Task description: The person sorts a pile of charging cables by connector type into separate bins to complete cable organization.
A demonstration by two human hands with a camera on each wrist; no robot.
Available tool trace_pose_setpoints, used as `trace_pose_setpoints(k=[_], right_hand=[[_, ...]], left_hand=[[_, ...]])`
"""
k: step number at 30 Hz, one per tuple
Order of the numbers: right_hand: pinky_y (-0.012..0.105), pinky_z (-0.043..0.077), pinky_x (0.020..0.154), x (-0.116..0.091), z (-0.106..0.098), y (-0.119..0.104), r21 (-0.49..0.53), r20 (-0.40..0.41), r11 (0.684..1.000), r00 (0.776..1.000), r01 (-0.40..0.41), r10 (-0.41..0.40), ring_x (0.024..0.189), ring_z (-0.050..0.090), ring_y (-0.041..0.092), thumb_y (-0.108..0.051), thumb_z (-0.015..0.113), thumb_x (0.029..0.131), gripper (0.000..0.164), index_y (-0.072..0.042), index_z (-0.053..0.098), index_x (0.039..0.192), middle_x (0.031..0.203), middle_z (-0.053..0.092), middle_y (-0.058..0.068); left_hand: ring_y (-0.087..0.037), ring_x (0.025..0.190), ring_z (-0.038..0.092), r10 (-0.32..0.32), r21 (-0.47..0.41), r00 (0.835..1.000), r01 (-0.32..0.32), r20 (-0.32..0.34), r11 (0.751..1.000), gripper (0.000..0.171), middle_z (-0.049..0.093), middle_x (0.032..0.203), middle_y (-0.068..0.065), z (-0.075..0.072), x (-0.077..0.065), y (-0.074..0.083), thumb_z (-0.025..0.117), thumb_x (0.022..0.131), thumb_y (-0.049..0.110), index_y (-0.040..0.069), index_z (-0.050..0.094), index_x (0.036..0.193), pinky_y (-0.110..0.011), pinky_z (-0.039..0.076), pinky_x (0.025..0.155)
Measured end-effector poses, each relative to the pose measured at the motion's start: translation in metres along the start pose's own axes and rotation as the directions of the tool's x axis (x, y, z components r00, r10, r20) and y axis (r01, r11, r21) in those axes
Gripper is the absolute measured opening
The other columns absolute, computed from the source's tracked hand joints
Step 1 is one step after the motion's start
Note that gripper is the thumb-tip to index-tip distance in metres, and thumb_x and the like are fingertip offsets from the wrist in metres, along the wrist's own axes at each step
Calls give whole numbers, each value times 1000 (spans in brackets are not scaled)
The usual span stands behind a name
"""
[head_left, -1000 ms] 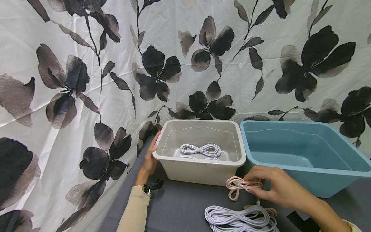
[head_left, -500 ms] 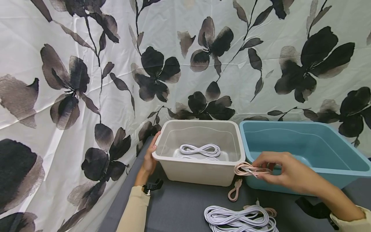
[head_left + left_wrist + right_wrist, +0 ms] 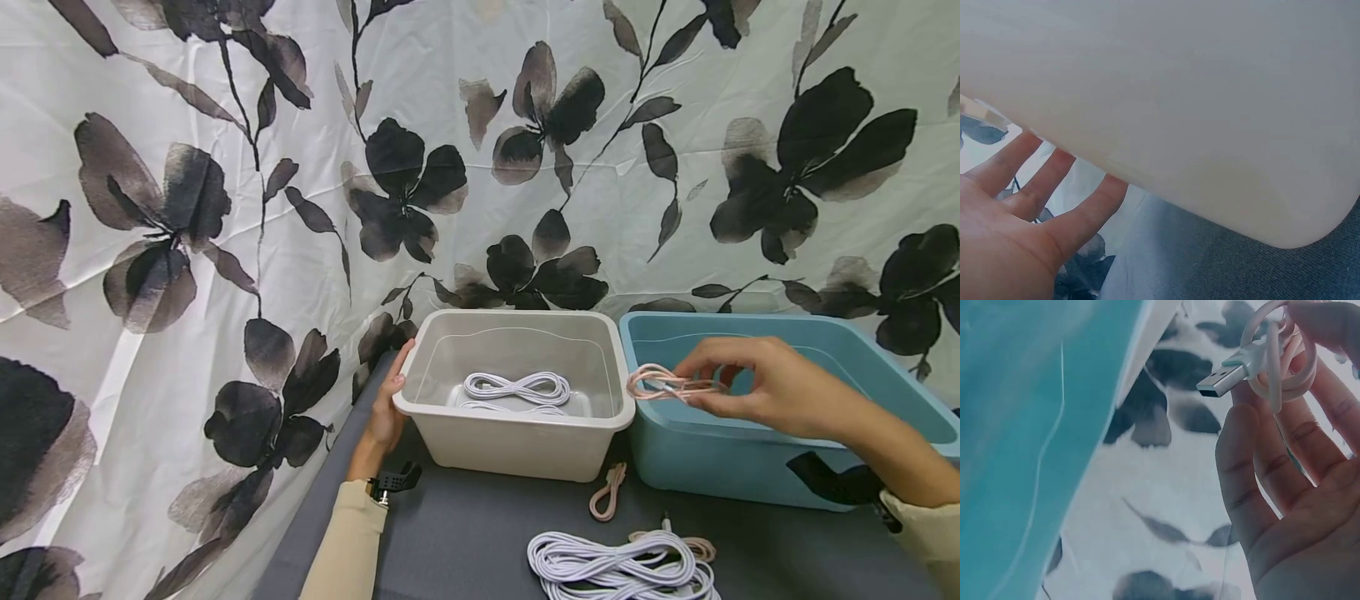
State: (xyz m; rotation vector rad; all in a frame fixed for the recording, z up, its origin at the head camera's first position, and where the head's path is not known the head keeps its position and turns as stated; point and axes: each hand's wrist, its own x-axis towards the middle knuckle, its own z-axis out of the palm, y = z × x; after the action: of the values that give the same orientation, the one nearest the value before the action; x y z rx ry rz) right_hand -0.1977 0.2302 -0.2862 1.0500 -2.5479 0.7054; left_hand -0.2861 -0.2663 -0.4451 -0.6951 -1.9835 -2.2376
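My right hand point(image 3: 780, 387) pinches a coiled pink USB cable point(image 3: 660, 383) between thumb and fingers, over the front rim of the blue bin point(image 3: 750, 427). In the right wrist view the metal USB plug point(image 3: 1222, 382) juts out of the coil. My left hand point(image 3: 386, 412) touches the left side of the beige bin point(image 3: 517, 446), its fingers point(image 3: 1088, 219) extended along the wall. Inside the beige bin lie coiled white cables point(image 3: 517, 388). The bin's wall hides the left fingertips in the left wrist view.
A pile of white cables point(image 3: 615, 567) lies on the grey tabletop point(image 3: 450, 533) at the front, with a pink cable point(image 3: 702, 547) partly behind it. Another small pink cable bundle point(image 3: 610, 492) sits by the beige bin. Floral fabric point(image 3: 420, 67) hangs behind the bins.
My right hand has lifted the pink cable from near the table up to the blue bin's front rim. The small pink bundle on the table has come into sight. My left hand stays put.
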Motion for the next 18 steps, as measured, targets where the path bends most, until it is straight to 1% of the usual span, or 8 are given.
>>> trace_pose_setpoints(k=[4,7,9,14,18], right_hand=[[22,50,70,7,-15,15,-62,-18,997,999,-44,43,80,58,0,-12,84,81,33,-31,75,107,88,65,-21],[22,50,70,13,-23,26,-82,-25,992,996,-92,90,80,58,1,-12,85,81,33,-29,75,107,86,65,-18],[23,50,69,16,-28,34,-73,-18,988,991,-135,134,80,58,2,-12,84,82,32,-27,76,108,86,65,-16],[24,50,67,24,-31,54,-40,40,976,976,-213,215,78,58,5,-14,81,86,27,-23,76,112,93,69,-8],[23,52,68,30,-30,70,-45,87,964,960,-262,265,79,58,3,-16,79,88,26,-18,76,114,100,71,-2]], left_hand=[[-24,153,19,1,10,1000,-1,-3,1000,71,12,173,1,0,1,-2,27,98,29,20,11,166,-52,21,119],[-25,153,20,6,18,1000,-6,-4,1000,71,12,173,-1,-1,0,-2,26,98,29,18,11,166,-52,22,118],[-25,152,20,7,22,1000,-7,-5,1000,70,12,173,-1,-1,-1,-2,26,98,29,19,12,166,-50,24,118],[-27,150,21,14,24,1000,-14,4,1000,70,11,173,-4,-1,-2,-1,27,98,29,22,14,166,-50,26,116],[-26,150,21,15,23,1000,-15,4,1000,70,12,173,-3,0,-2,0,27,98,30,22,14,166,-52,22,117]])
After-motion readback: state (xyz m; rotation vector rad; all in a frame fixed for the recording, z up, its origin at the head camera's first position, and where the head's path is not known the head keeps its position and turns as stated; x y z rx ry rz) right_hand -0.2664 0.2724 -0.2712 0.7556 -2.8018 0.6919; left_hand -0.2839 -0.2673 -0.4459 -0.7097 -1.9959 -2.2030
